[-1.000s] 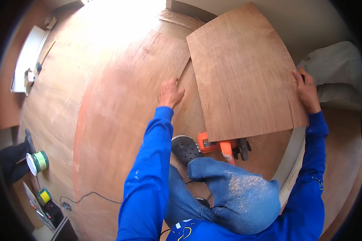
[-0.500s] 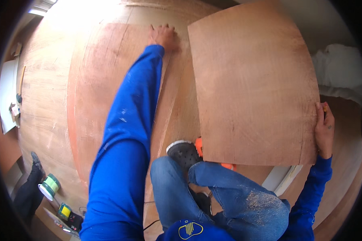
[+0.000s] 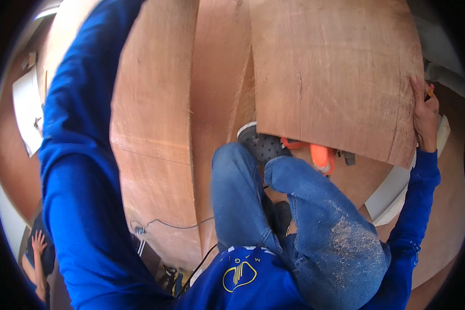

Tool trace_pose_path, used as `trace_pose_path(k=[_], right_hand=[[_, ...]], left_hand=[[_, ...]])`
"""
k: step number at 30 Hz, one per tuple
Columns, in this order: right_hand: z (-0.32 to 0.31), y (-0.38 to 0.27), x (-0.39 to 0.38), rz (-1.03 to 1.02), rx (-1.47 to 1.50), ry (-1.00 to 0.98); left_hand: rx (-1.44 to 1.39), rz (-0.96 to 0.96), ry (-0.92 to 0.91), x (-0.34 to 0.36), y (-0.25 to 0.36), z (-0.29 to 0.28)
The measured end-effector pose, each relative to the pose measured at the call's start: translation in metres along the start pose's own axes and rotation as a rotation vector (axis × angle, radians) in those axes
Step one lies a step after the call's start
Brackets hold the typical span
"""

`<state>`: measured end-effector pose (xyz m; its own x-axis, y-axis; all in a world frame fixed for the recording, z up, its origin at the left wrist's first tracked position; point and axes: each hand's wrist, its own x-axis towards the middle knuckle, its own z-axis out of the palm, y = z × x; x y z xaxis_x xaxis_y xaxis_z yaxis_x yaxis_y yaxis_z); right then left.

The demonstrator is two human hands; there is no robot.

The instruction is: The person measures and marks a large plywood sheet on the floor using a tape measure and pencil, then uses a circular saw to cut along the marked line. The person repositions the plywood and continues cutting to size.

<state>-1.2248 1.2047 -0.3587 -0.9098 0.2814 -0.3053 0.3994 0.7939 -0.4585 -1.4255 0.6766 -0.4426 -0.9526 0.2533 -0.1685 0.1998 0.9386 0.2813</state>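
My right hand (image 3: 425,116) grips the right edge of a brown plywood sheet (image 3: 336,72). The thumb lies on its face, and a small orange and yellow stick, perhaps a pencil, shows by the fingers. That sheet is raised and tilted over my shoe (image 3: 261,144). On the left, my sleeved arm stretches forward past the upper edge of the view, so my left hand is hidden. Beside that arm is another plywood sheet (image 3: 152,103), its long edge standing out against the wooden surface (image 3: 217,72) between the two.
An orange power tool (image 3: 321,157) is partly covered by the raised sheet, near my bent knee. A grey cable (image 3: 181,226) crosses the left sheet. Another person's hand (image 3: 38,243) is at the lower left. A white panel (image 3: 28,108) stands at the far left.
My left hand, spread flat on the wood before, has gone forward out of view. A plywood edge now shows raised beside that arm. The right sheet sits higher in view, exposing more of the orange tool.
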Motion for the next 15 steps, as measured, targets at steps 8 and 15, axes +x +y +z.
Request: trace_pose_path(k=[8, 15], right_hand=[[0.044, -0.018, 0.068, -1.172, -0.311, 0.039], [0.281, -0.199, 0.037, -1.167, 0.365, -0.41]], left_hand=[[-0.057, -0.189, 0.029, -0.101, 0.011, -0.023], [-0.056, -0.279, 0.072, -0.152, 0.024, -0.013]])
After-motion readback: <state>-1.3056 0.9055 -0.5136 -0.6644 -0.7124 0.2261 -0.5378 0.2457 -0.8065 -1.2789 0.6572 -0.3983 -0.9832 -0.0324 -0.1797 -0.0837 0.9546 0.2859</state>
